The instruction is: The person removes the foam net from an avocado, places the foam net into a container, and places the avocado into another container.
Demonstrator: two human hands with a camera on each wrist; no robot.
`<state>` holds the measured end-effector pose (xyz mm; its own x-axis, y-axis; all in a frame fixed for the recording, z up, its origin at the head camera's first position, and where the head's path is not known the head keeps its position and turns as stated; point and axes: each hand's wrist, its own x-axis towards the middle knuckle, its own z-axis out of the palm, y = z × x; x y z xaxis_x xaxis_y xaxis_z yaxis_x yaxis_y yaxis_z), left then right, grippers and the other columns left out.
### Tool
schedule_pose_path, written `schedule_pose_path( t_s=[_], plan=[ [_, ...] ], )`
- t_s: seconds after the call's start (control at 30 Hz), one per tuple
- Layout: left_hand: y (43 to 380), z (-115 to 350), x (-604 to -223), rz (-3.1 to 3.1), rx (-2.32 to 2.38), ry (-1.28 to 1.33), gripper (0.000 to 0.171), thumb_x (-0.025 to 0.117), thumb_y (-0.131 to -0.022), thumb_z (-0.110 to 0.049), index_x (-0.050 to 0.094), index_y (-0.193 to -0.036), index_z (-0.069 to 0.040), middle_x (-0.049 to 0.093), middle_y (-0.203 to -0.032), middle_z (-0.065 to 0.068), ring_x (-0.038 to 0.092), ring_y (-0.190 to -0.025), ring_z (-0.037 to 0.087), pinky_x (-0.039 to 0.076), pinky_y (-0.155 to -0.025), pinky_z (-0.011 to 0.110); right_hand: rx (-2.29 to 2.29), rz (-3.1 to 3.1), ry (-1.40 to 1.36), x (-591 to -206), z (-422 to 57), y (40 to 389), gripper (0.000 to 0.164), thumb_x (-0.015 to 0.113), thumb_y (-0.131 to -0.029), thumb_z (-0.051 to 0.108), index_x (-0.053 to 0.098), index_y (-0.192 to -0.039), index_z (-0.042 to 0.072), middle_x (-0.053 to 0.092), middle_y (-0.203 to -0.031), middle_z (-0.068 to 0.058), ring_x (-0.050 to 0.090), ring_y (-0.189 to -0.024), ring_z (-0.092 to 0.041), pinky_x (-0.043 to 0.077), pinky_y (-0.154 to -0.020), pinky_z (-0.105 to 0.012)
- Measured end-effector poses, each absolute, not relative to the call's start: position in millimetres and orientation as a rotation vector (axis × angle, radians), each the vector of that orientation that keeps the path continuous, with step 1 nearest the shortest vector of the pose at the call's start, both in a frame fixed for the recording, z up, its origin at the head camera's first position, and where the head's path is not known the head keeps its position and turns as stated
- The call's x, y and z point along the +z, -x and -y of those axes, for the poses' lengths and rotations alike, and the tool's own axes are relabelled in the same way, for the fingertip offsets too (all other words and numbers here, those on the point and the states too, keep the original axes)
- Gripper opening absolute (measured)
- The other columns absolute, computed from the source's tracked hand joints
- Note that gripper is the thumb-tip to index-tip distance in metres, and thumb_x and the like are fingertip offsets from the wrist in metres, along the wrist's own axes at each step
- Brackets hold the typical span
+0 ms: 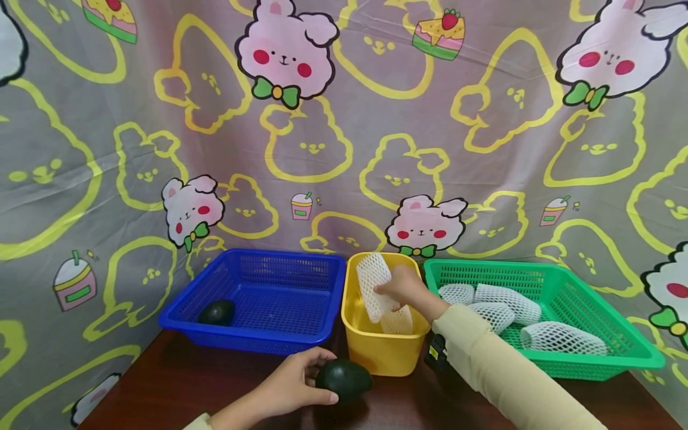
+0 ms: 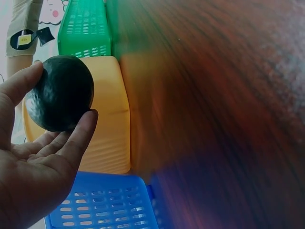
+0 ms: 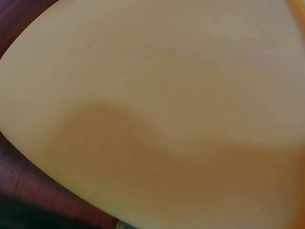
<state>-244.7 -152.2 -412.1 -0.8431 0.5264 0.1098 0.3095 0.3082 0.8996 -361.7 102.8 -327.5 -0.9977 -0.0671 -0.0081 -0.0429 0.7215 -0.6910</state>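
My left hand (image 1: 292,382) grips a dark green avocado (image 1: 344,380) just in front of the yellow bin (image 1: 383,355). In the left wrist view the thumb and fingers hold the avocado (image 2: 62,93) from two sides. Over the yellow bin, my right hand (image 1: 405,288) holds a white foam net sleeve (image 1: 373,280) that slants down into it. Another foam net (image 1: 398,322) lies lower in the bin, below the hand. The right wrist view is filled by the bin's blurred yellow wall (image 3: 167,71), so the hand is hidden there.
A blue basket (image 1: 258,341) on the left holds another avocado (image 1: 217,312). At right, a green basket (image 1: 580,365) contains several net-wrapped items (image 1: 564,338). All stand on a dark wooden table (image 1: 231,376), before a patterned cloth (image 1: 333,197).
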Motion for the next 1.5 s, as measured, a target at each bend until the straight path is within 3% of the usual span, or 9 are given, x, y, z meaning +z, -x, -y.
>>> schedule_pose_path(
  t_s=[0.6, 1.0, 1.2, 1.5],
  plan=[
    [246.1, 155.1, -414.7, -2.370, 1.581, -0.779, 0.051, 0.084, -0.075, -0.015, 0.060, -0.118, -0.003, 0.063, -0.099, 0.003, 0.064, -0.086, 0.012, 0.053, -0.073, 0.024, -1.050, -2.763, 0.035, -343.9, -91.6, 366.1, 0.023, 0.077, -0.082, 0.013, 0.061, -0.086, -0.002, 0.060, -0.074, -0.011, 0.061, -0.057, -0.022, 0.055, -0.055, -0.031],
    [246.7, 154.6, -416.1, -2.370, 1.576, -0.778, 0.051, 0.084, -0.075, -0.015, 0.059, -0.118, -0.003, 0.063, -0.099, 0.002, 0.064, -0.086, 0.012, 0.053, -0.072, 0.024, -1.160, -2.632, 0.019, -351.0, -87.7, 370.0, 0.036, 0.072, -0.086, 0.003, 0.051, -0.111, -0.011, 0.052, -0.089, -0.012, 0.054, -0.066, -0.021, 0.057, -0.063, -0.033],
    [246.4, 154.9, -416.3, -2.366, 1.574, -0.773, 0.051, 0.084, -0.075, -0.015, 0.059, -0.118, -0.003, 0.063, -0.100, 0.002, 0.064, -0.087, 0.012, 0.053, -0.072, 0.024, -1.120, -2.643, 0.055, -353.7, -86.0, 369.2, 0.029, 0.074, -0.084, 0.002, 0.051, -0.098, -0.007, 0.049, -0.087, -0.012, 0.054, -0.072, -0.023, 0.057, -0.067, -0.032],
    [244.8, 155.4, -414.3, -2.377, 1.566, -0.786, 0.051, 0.084, -0.075, -0.016, 0.059, -0.118, -0.003, 0.063, -0.099, 0.002, 0.064, -0.087, 0.011, 0.053, -0.072, 0.024, -1.042, -2.628, 0.063, -350.0, -88.4, 367.6, 0.034, 0.076, -0.085, 0.013, 0.052, -0.101, -0.005, 0.052, -0.087, -0.014, 0.057, -0.070, -0.025, 0.056, -0.066, -0.033]
  ],
)
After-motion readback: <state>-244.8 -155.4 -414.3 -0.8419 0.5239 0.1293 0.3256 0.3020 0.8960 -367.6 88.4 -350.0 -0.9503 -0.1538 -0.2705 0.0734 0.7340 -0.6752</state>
